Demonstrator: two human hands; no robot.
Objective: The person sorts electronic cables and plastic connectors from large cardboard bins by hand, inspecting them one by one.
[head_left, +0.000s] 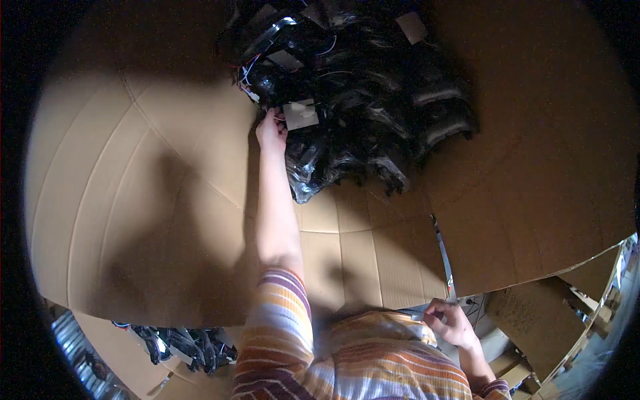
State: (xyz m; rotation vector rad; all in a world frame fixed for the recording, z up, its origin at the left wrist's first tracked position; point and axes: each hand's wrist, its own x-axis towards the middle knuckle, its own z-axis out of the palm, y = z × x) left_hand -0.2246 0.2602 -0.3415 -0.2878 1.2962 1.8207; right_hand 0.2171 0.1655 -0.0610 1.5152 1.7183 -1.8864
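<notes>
My left arm stretches forward into a large cardboard box (200, 133). At the left edge of a pile of black, glossy parts (373, 100), my left hand (271, 132) has its fingers closed around a thin wire (279, 119). A square cardboard piece (301, 115) lies on the parts just right of those fingers. Red, white and blue wires with a white connector (253, 97) hang out a little farther off. Low on the right, near my striped shirt, my right hand (452, 325) pinches a small pale piece (418, 317), too small to make out.
More cardboard pieces (411, 28) lie among the black parts. The box's near edge runs past my body, with a gap (443, 257) in its wall at right. Other black parts (190, 348) show below left, and more cardboard (533, 323) stands at the lower right.
</notes>
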